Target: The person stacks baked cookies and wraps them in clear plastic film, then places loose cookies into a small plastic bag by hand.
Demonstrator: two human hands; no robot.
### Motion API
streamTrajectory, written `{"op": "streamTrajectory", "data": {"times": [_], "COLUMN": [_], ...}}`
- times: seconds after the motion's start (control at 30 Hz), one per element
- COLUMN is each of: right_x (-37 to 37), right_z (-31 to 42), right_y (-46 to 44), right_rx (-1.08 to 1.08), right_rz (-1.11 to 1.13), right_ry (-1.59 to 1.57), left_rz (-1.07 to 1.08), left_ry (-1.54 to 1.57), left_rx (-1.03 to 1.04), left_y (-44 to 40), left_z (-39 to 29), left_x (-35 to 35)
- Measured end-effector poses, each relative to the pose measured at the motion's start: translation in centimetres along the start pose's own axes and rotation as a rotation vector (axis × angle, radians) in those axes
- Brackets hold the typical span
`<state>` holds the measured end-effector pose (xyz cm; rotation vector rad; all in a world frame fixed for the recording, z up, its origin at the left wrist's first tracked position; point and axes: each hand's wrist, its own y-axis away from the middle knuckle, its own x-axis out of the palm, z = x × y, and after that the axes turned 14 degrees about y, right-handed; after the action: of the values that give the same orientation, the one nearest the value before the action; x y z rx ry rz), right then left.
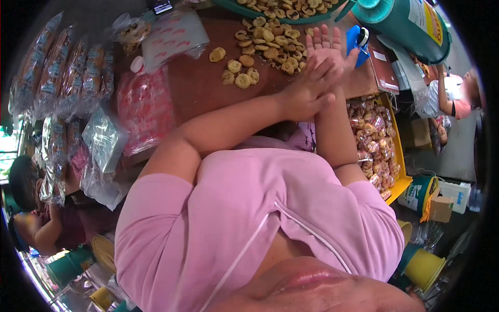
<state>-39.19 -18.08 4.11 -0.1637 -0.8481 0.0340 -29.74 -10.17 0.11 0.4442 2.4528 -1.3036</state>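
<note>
My right hand (331, 56) is raised palm up, its fingers stretched apart, with nothing in it. Across its lower palm and wrist lies my left hand (307, 91), fingers extended and touching the right hand, holding nothing visible. Just beyond and left of the hands, many small round cookies (267, 37) are heaped on the brown table (200, 83). A smaller group of cookies (242, 80) lies left of the heap. A blue object (354, 44) stands beside my right fingertips.
At the back are a green basin (296, 21) of cookies and a green container (403, 21). A yellow crate (399, 156) holds wrapped cookies on the right. Plastic packs (145, 112) and long wrapped rolls (57, 73) lie left. Other people (455, 96) are at both sides.
</note>
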Motion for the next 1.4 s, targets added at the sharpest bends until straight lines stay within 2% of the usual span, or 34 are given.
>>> {"op": "streamTrajectory", "data": {"times": [0.07,0.13,0.17,0.2,0.23,0.37,0.43,0.53,0.57,0.7,0.77,0.83,0.93,1.0,1.07,1.1,1.2,1.23,1.33,1.4], "right_x": [-0.6,-0.2,-0.6,-0.4,0.4,1.9,1.4,-0.8,-1.7,-4.3,-5.7,-9.4,-11.5,-14.2,-16.1,-16.7,-15.6,-15.7,-14.8,-13.4], "right_z": [0.7,1.4,1.8,2.0,2.0,3.4,3.8,4.1,4.2,5.4,6.2,6.9,8.0,8.3,8.3,8.3,6.9,6.8,6.3,5.8], "right_y": [0.4,1.7,1.9,2.1,2.2,2.4,2.2,1.8,1.7,1.6,1.2,0.1,0.7,0.9,1.4,1.6,2.1,1.7,0.4,-0.1], "right_rx": [-0.002,-0.008,-0.001,0.006,0.009,-0.039,-0.038,-0.042,-0.045,-0.008,-0.019,-0.073,-0.133,-0.182,-0.234,-0.254,-0.091,-0.089,-0.081,-0.078], "right_rz": [0.033,0.040,0.048,0.037,0.028,0.086,0.065,0.038,0.031,-0.096,-0.216,-0.309,-0.339,-0.345,-0.165,-0.064,-0.032,-0.054,-0.094,-0.089], "right_ry": [0.088,0.136,0.227,0.175,0.119,0.094,0.115,0.089,0.071,0.071,0.147,0.294,0.411,0.587,1.189,1.488,1.169,1.151,1.101,1.070], "left_rz": [-0.043,-0.054,-0.044,-0.032,-0.058,-0.285,-0.384,-0.319,-0.421,-0.527,-0.520,-0.614,-0.451,-0.286,-0.201,-0.232,-0.248,-0.240,-0.349,-0.413], "left_ry": [0.068,0.075,0.046,0.018,-0.196,-0.197,-0.164,0.208,0.352,0.655,0.579,0.630,-0.053,-0.529,-0.769,-0.821,-0.874,-0.875,-0.604,-0.645], "left_rx": [0.025,-0.055,-0.150,-0.244,-0.459,-0.441,-0.385,-0.529,-0.516,-0.654,-0.729,-0.745,-0.377,-0.453,-0.448,-0.518,-0.746,-0.824,-1.021,-1.022], "left_y": [-1.1,-2.0,-1.6,-1.3,-1.4,1.1,1.9,2.2,2.1,4.1,5.4,6.9,9.6,11.2,13.5,14.8,18.1,18.7,18.7,17.0], "left_z": [5.3,7.6,8.3,8.5,7.1,11.1,8.8,2.9,1.8,-0.1,-1.2,-1.7,-2.0,-4.0,-4.8,-5.2,-6.7,-7.1,-8.4,-9.7], "left_x": [1.4,1.2,0.8,0.3,-0.4,-2.9,-4.7,-8.4,-8.6,-11.3,-12.9,-14.0,-15.9,-18.7,-21.9,-22.8,-25.0,-25.4,-25.8,-24.5]}}
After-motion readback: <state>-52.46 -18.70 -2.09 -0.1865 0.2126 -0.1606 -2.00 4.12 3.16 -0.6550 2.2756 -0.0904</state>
